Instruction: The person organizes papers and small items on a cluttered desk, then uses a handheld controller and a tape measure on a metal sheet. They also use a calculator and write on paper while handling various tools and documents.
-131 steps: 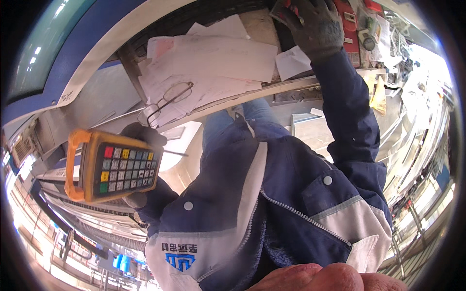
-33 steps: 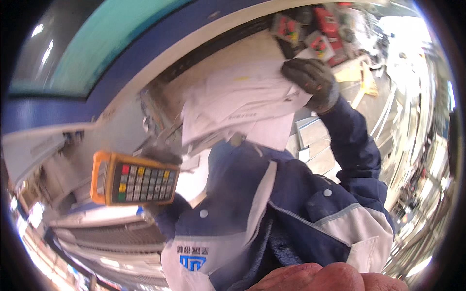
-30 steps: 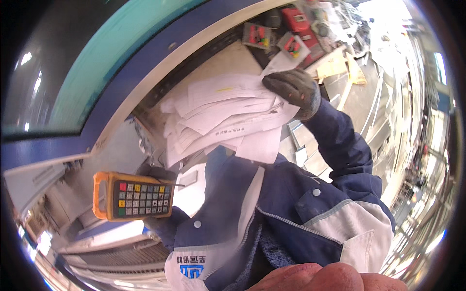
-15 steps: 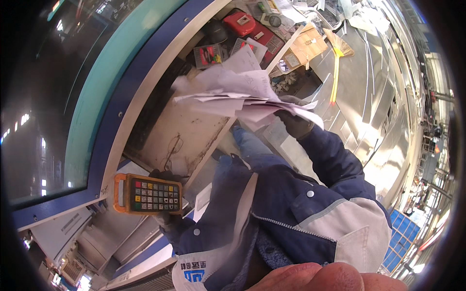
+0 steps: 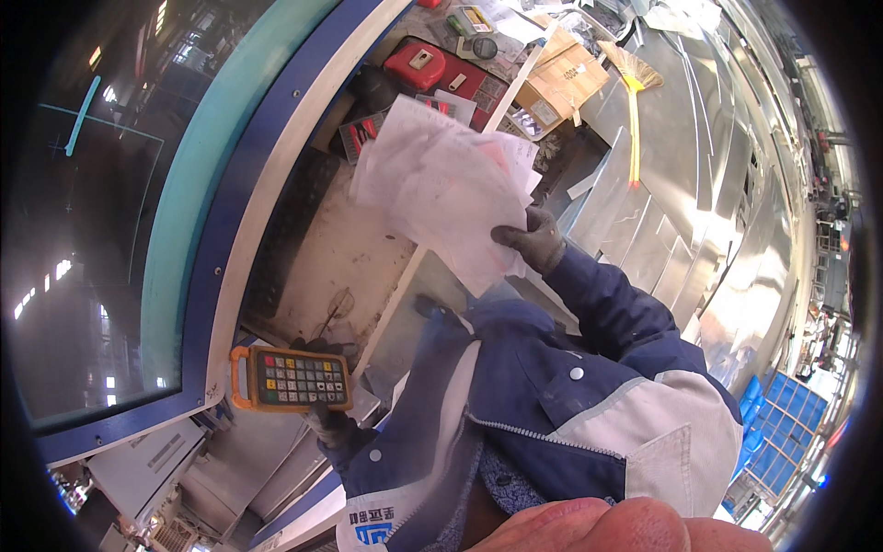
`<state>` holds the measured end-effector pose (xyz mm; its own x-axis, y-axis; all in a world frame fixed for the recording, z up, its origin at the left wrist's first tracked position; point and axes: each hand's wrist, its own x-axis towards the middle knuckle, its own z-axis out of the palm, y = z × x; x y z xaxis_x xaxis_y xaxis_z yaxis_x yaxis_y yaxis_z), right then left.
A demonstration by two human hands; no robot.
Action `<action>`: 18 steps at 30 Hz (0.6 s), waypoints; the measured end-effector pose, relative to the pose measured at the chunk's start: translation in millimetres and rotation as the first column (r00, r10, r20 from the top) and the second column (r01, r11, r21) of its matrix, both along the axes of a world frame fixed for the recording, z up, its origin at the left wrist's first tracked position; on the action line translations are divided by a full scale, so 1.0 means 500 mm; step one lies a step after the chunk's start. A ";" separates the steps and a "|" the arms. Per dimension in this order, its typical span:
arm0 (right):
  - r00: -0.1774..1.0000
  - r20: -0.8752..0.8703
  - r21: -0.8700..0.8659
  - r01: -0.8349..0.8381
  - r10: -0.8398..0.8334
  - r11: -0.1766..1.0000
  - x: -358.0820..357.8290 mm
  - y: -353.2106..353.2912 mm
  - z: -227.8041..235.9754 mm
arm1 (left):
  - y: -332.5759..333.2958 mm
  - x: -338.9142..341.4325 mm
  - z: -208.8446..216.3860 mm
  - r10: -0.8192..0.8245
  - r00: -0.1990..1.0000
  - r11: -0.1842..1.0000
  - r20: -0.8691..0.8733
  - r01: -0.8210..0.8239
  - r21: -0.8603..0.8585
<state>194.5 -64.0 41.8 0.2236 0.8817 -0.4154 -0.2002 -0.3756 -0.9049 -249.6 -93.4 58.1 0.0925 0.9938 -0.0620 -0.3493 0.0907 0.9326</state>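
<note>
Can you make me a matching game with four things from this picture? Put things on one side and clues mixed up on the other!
Things
1. papers
2. orange keypad
3. glasses
4. broom

Clues
A. lying on the worktop
B. has a yellow handle
C. held in the right hand
D. held in the left hand

Right pairs: 1-C, 2-D, 3-A, 4-B

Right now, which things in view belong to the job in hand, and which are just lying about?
In hand:
orange-edged rectangular keypad, in the dark-gloved left hand
loose white paper sheets, in the dark-gloved right hand

Lying about:
yellow-handled straw broom
brown cardboard box
rounded red case
</note>
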 end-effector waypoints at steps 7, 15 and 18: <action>0.976 -0.023 -0.099 -0.220 0.218 0.971 0.015 -0.033 -0.040 | -0.005 -0.001 -0.052 0.119 0.989 0.985 -0.084 -0.107 0.137; 0.979 0.192 -0.269 0.123 -0.072 0.955 0.090 -0.163 -0.248 | -0.026 -0.034 -0.030 0.175 0.973 0.980 -0.150 -0.158 0.120; 0.950 0.272 -0.342 0.243 -0.152 0.908 0.156 -0.229 -0.378 | -0.035 -0.017 0.010 0.186 0.967 0.981 -0.174 -0.172 0.092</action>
<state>272.4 -178.7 -147.2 0.5079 0.6039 -0.6143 -0.1056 -0.6640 -0.7402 -258.2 -111.0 62.9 -0.0933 0.9955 0.0146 -0.1782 -0.0311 0.9835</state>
